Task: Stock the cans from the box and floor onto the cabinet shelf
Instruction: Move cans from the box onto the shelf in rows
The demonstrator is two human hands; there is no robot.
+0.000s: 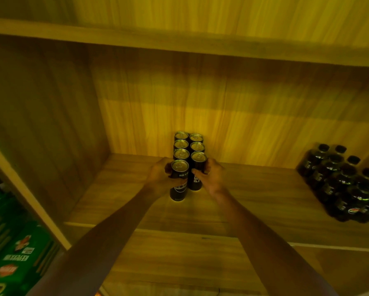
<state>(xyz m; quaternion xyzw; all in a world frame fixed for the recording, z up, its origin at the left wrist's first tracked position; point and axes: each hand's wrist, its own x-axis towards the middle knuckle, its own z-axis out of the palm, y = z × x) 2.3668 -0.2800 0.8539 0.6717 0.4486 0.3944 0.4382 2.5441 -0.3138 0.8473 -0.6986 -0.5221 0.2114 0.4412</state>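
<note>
Two hands working at the cabinet shelf. The left hand is curling its fingers round the upper wall of the front-left can. The right hand is gripping the front-right can, thumb across its face. Both cans are standing upright, apparently resting on the shelf, at the front of the two-column block of cans. By judgement, full cans are handling as rigid, moderately heavy and smooth-walled, so a mid-body wrap is serving best. Dark bottles are standing well apart at right.

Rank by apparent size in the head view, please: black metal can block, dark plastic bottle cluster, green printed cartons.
1. Tied: green printed cartons and dark plastic bottle cluster; cartons nearer and cropped, so unranked.
2. Smallest: black metal can block.
</note>
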